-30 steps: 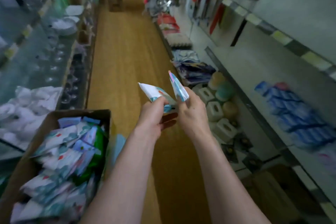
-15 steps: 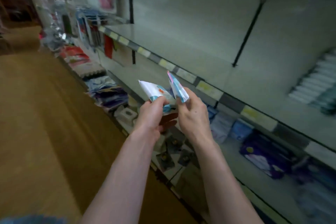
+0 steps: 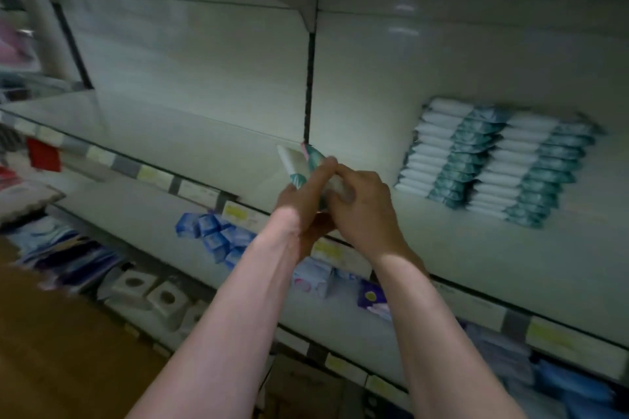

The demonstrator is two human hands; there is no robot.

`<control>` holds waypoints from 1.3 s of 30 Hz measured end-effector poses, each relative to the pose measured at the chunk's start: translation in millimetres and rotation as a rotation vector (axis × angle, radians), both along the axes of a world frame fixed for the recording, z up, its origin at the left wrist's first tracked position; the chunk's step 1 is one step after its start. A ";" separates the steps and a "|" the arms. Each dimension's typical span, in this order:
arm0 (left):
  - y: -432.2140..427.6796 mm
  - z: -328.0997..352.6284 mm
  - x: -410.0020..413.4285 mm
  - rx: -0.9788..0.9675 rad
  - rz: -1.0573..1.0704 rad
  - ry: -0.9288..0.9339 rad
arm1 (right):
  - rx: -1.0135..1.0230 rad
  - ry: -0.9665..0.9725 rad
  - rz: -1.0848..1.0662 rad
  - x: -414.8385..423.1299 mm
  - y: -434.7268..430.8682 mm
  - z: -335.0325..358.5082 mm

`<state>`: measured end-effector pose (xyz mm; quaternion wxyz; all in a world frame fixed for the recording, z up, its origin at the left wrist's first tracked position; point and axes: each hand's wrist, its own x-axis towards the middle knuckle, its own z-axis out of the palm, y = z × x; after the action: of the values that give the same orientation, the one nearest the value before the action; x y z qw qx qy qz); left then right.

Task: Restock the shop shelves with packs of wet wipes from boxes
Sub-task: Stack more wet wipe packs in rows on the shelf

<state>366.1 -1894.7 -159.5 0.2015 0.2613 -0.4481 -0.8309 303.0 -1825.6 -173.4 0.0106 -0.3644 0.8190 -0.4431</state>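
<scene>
Both hands are held together in front of the white shelf (image 3: pixel 204 136). My left hand (image 3: pixel 303 201) and my right hand (image 3: pixel 364 211) press two white-and-teal wet wipe packs (image 3: pixel 299 163) against each other, their upper ends sticking out above the fingers. The packs sit just over the shelf's front edge, left of two neat rows of stacked wet wipe packs (image 3: pixel 493 160) lying on the same shelf. The box is out of view.
A black upright (image 3: pixel 309 78) divides the shelf's back panel. Price labels (image 3: pixel 235 213) run along the shelf edge. Blue packets (image 3: pixel 214 235) and white boxes (image 3: pixel 160 296) fill the lower shelves. Brown floor (image 3: pixel 51 350) lies at lower left.
The view has swung right from the aisle and the box to face the shelf. The two packs, held apart before, are now pressed together between both hands, nearer the shelf.
</scene>
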 end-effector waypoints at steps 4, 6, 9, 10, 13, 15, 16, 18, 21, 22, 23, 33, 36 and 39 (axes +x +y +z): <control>-24.3 -12.2 -45.9 0.071 -0.004 0.008 | -0.155 -0.289 0.013 -39.5 18.5 2.4; -40.3 -20.0 -67.1 0.120 -0.037 0.002 | -0.264 -0.373 -0.161 -61.3 19.3 -10.5; -61.4 -31.2 -94.6 0.062 -0.094 -0.100 | -0.304 -0.574 -0.318 -87.6 5.1 -27.1; -68.7 -34.8 -102.8 0.043 -0.099 -0.138 | -0.315 -0.655 -0.347 -96.2 -0.8 -30.8; -91.4 -44.0 -123.3 -0.007 -0.082 -0.190 | -0.280 -0.733 -0.375 -115.9 -14.4 -37.9; -107.2 -50.0 -136.4 -0.081 -0.052 -0.205 | -0.209 -0.698 -0.373 -125.9 -24.8 -40.7; -114.2 -53.2 -142.9 -0.121 -0.042 -0.205 | -0.185 -0.678 -0.379 -130.7 -31.1 -42.5; -124.4 -57.0 -155.0 -0.197 -0.045 -0.201 | -0.182 -0.612 -0.412 -141.3 -46.4 -47.1; -132.7 -61.6 -170.8 -0.372 -0.096 -0.184 | -0.166 -0.453 -0.481 -156.4 -69.3 -54.1; -133.3 -62.8 -174.8 -0.419 -0.097 -0.178 | -0.136 -0.411 -0.498 -161.8 -74.1 -56.8; -133.4 -64.0 -178.0 -0.450 -0.089 -0.168 | -0.106 -0.376 -0.518 -164.9 -77.2 -56.5; -143.2 -80.5 -201.6 -0.593 0.119 -0.133 | -0.087 -0.085 -0.700 -175.0 -89.5 -66.2; -153.7 -78.3 -202.4 -0.529 0.167 -0.136 | -0.069 -0.027 -0.743 -178.0 -82.8 -69.1; -157.8 -79.0 -202.6 -0.599 0.210 -0.136 | 0.001 0.013 -0.723 -178.7 -75.9 -71.9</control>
<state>163.4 -2052.6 -238.5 0.3236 0.2901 -0.6558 -0.6173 124.2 -1901.6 -245.3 -0.1519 -0.0540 0.8952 -0.4155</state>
